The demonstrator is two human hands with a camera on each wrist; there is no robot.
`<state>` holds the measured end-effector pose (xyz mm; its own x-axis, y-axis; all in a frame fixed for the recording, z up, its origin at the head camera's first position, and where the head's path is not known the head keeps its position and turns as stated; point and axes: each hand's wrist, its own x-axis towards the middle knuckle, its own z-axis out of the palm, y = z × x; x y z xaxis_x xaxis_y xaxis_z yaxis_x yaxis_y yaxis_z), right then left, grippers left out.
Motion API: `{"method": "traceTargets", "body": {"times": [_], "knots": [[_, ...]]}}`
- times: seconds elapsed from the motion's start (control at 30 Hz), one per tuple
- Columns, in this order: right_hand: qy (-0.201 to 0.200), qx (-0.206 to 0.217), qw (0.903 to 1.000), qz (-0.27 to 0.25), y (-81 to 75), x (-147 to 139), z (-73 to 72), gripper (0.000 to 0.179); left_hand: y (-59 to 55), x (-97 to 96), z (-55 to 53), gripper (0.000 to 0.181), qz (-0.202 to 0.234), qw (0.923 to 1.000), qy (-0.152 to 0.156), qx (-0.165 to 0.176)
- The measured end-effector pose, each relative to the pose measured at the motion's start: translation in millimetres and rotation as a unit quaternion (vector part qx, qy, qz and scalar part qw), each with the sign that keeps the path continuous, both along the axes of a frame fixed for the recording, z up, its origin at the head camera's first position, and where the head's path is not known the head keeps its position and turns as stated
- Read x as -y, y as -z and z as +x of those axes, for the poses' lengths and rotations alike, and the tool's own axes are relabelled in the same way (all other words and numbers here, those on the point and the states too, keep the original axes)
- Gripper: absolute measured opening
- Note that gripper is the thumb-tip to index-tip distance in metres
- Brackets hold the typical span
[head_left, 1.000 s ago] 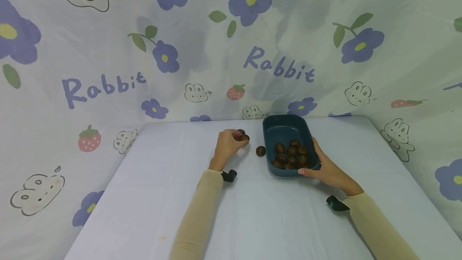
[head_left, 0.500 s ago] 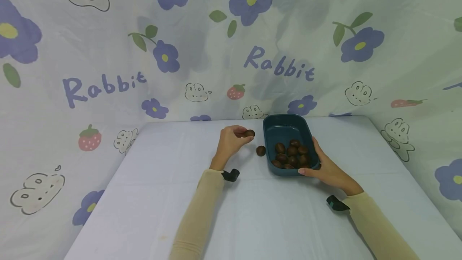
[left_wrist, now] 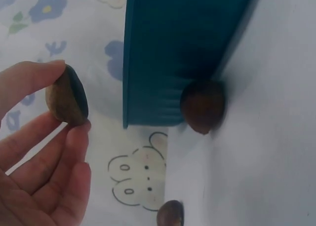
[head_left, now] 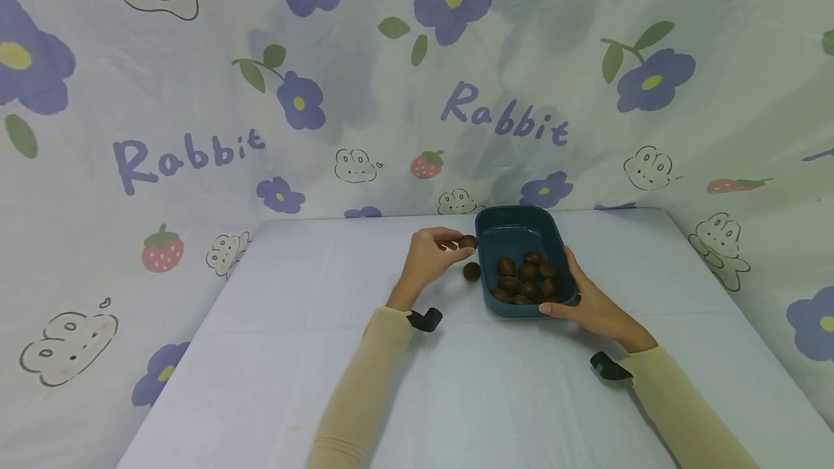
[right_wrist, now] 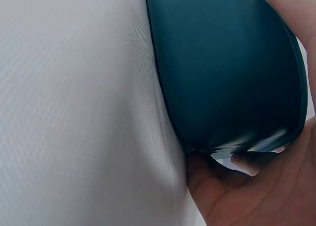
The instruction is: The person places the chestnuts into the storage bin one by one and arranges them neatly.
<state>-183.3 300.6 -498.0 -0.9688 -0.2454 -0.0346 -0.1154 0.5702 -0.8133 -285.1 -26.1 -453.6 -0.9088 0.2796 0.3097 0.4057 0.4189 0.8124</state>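
My left hand (head_left: 431, 259) pinches a brown chestnut (head_left: 467, 242) between thumb and fingertips, just left of the dish's left rim. The left wrist view shows this chestnut (left_wrist: 66, 97) raised above the white table. A deep teal rectangular dish (head_left: 511, 217) stands there, with several chestnuts (head_left: 528, 271) gathered in its near half. My right hand (head_left: 589, 308) grips the dish's near right corner, thumb over the front rim and fingers along the right side. A loose chestnut (head_left: 472, 271) lies close by the dish's left wall. Another chestnut (left_wrist: 170, 214) shows at the bottom of the left wrist view.
The table (head_left: 293, 353) has a white cover. Behind it hangs a cloth (head_left: 365, 107) printed with flowers and rabbits, right at the table's far edge. Each wrist carries a small black camera (head_left: 426, 319).
My left hand has lifted a chestnut off the table and carried it right, up to the dish's left rim. The right hand and the dish have stayed in place.
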Motion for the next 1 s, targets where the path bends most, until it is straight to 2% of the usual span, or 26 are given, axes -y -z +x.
{"method": "traceTargets", "body": {"times": [0.43,0.63,0.83,0.93,1.0], "knots": [[0.001,0.004,1.0,0.001,6.7,-0.2,-0.4,0.127,2.4,-16.7,12.6,0.036,-0.031,0.9992,0.025,0.01],[0.003,0.006,1.0,0.001,5.4,-0.2,0.7,0.128,6.8,-30.6,12.9,0.037,-0.096,0.9949,0.032,-0.002],[0.004,0.002,1.0,0.0,3.5,-0.7,0.3,0.128,8.6,-43.2,7.9,0.037,-0.196,0.9791,0.038,-0.039],[0.002,0.001,1.0,0.0,2.8,-0.9,-0.1,0.127,6.6,-48.2,8.1,0.037,-0.248,0.9666,0.038,-0.052],[0.001,0.001,1.0,0.0,2.9,-1.0,-0.7,0.127,3.8,-51.6,9.6,0.037,-0.286,0.9557,0.037,-0.061]]}}
